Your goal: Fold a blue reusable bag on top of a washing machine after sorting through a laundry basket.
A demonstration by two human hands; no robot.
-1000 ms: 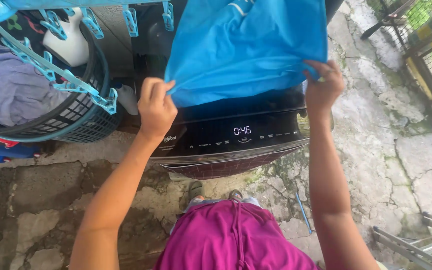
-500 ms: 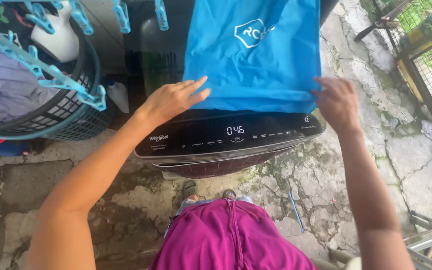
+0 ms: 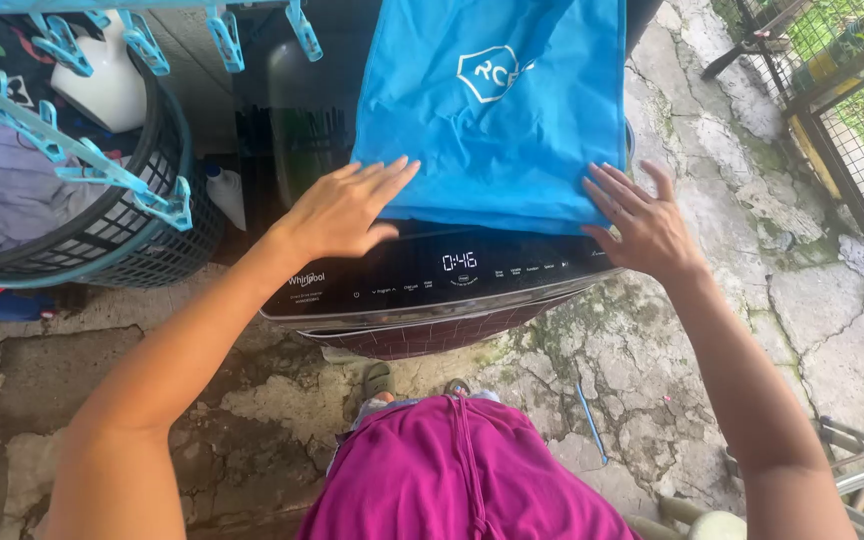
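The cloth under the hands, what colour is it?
The cloth is bright blue with a white outlined badge, plain in the head view.

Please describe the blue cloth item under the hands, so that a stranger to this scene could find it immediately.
Find the dark washing machine with the lit display. On its top lies a bright blue cloth, with the left hand and right hand flat on its near edge. Only it bears a white emblem; the basket's laundry is grey-purple.
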